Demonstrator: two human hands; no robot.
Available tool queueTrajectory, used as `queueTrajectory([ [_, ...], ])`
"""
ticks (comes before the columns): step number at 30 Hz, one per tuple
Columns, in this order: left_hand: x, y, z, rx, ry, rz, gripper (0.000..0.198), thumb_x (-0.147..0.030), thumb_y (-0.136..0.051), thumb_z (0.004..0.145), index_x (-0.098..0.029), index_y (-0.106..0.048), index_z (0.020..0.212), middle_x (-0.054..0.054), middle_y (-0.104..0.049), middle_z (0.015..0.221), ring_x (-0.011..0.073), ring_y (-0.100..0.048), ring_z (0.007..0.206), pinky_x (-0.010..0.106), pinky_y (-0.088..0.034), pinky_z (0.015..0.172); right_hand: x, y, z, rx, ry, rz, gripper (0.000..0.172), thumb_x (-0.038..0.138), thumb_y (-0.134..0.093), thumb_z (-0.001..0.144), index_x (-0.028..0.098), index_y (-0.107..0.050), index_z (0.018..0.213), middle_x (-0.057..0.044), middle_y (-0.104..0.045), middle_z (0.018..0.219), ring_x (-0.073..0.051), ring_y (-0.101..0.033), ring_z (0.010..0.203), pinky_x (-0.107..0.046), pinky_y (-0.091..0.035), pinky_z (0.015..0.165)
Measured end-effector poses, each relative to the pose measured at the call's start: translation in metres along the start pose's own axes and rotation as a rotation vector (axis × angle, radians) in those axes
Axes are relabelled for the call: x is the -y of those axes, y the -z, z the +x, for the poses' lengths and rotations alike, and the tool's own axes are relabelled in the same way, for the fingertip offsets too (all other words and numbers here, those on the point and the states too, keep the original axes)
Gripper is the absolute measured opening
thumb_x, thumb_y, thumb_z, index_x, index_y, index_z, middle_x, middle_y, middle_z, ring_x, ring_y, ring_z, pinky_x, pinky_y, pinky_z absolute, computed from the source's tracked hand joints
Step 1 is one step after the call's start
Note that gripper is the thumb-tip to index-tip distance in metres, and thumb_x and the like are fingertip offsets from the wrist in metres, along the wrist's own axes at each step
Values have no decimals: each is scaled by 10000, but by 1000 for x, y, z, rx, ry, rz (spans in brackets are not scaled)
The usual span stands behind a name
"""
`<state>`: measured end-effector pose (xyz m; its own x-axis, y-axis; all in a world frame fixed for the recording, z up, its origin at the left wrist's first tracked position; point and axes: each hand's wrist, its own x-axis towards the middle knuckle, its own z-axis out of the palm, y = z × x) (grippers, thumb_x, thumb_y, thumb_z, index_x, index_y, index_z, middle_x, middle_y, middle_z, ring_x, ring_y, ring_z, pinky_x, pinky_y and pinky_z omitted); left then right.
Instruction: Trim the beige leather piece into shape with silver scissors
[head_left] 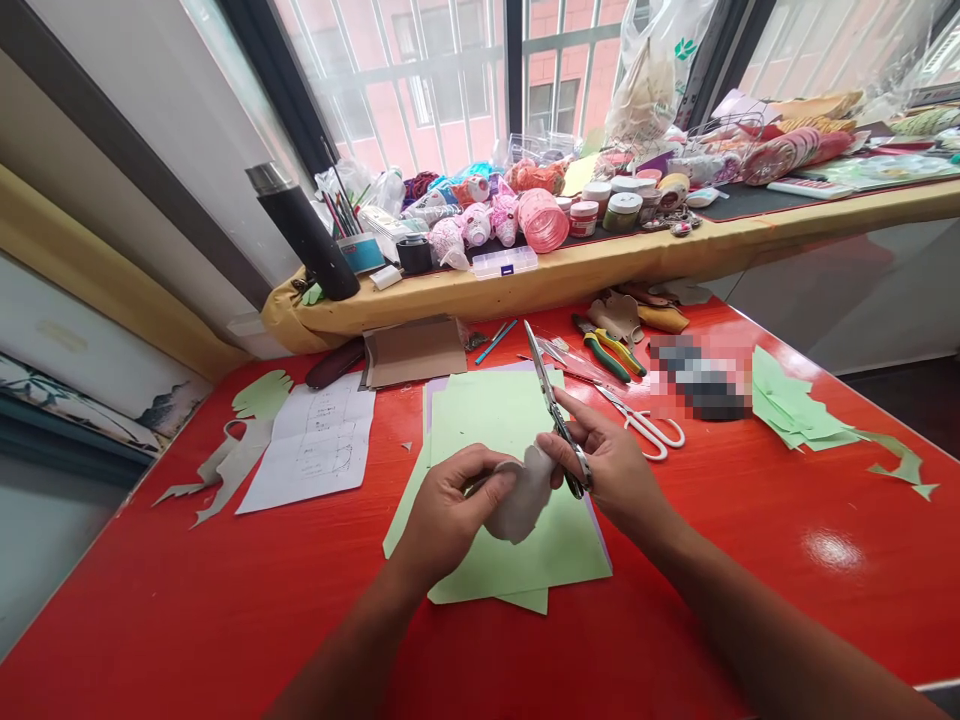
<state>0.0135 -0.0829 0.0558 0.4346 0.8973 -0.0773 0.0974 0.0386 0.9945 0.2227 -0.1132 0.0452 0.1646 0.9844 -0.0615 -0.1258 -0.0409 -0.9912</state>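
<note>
A stack of paper sheets [517,430] lies mid-way along the bench [750,480], beneath the left hand [457,510] and right hand [607,470]. A cut piece [525,495] sits between the hands, and scissors [559,425] are in the right hand. Left of the stack lie a folded paper [315,445] and, beyond it, a cut-out shape [240,450]. To the right lie white-handled scissors [649,425], then paper scraps [795,410]. Behind the stack are pliers [607,347]. Further back, along a window ledge [600,255], stand jars [622,212] and a flask [304,232].
</note>
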Motion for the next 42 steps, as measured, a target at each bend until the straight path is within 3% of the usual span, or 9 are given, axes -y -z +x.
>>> queueTrajectory([
  [4, 7, 5, 8, -273, 129, -275, 318, -497, -872, 799, -206, -808, 910, 30, -693, 865, 169, -552, 773, 265, -454, 663, 3, 4, 0, -51, 37, -61, 968, 560, -865, 866, 141, -502, 1660, 13, -719, 705, -226, -706, 604, -335, -505, 560],
  [6, 10, 7, 12, -397, 122, -358, 353, -499, -910, 752, -202, -804, 910, 21, -704, 874, 159, -560, 797, 251, -460, 688, 4, 5, 0, -79, 67, -99, 917, 546, -853, 888, 164, -518, 1652, -29, -782, 815, -213, -715, 603, -328, -504, 557],
  [8, 12, 9, 15, -454, 101, -407, 373, -499, -926, 731, -201, -803, 918, 24, -727, 905, 161, -583, 827, 252, -471, 720, 3, 6, -3, -78, 92, -143, 904, 531, -852, 894, 158, -523, 1648, -32, -779, 801, -204, -691, 587, -320, -495, 534],
  [11, 13, 9, 18, -486, 69, -440, 388, -504, -929, 724, -206, -801, 937, 33, -748, 952, 180, -619, 866, 277, -489, 765, -4, 3, -7, -43, 151, -159, 876, 516, -852, 891, 179, -542, 1638, 25, -693, 729, -151, -553, 503, -297, -461, 476],
  [15, 12, 9, 18, -545, 20, -436, 359, -480, -927, 724, -208, -794, 917, 26, -739, 937, 176, -614, 858, 279, -479, 780, -19, -2, -12, 108, 209, -313, 775, 463, -826, 929, 211, -572, 1616, 10, -702, 802, -158, -592, 602, -274, -494, 525],
  [19, 13, 9, 18, -536, 5, -466, 337, -461, -922, 743, -212, -794, 932, 21, -746, 945, 172, -625, 870, 276, -484, 798, -28, -4, -14, 174, 319, -534, 728, 435, -764, 974, 189, -556, 1627, 12, -708, 789, -161, -607, 608, -265, -541, 582],
  [25, 13, 9, 19, -532, -1, -500, 348, -473, -924, 758, -203, -786, 927, 20, -739, 925, 161, -622, 837, 270, -490, 770, -29, -3, -16, 220, 469, -826, 689, 403, -722, 1016, 215, -521, 1647, -44, -815, 939, -211, -730, 733, -279, -587, 677],
  [30, 13, 10, 20, -548, -15, -529, 365, -474, -934, 743, -196, -785, 924, 21, -739, 903, 153, -625, 798, 261, -497, 737, -31, -2, -15, 248, 576, -968, 719, 364, -746, 1024, 236, -461, 1671, 0, -795, 877, -191, -678, 609, -269, -504, 565],
  [42, 14, 11, 21, -613, -47, -510, 339, -466, -926, 747, -202, -761, 884, 8, -721, 875, 151, -617, 804, 254, -492, 739, -32, -2, -14, 269, 694, -1157, 680, 400, -669, 1081, 215, -406, 1680, -1, -779, 890, -209, -678, 572, -314, -447, 539],
])
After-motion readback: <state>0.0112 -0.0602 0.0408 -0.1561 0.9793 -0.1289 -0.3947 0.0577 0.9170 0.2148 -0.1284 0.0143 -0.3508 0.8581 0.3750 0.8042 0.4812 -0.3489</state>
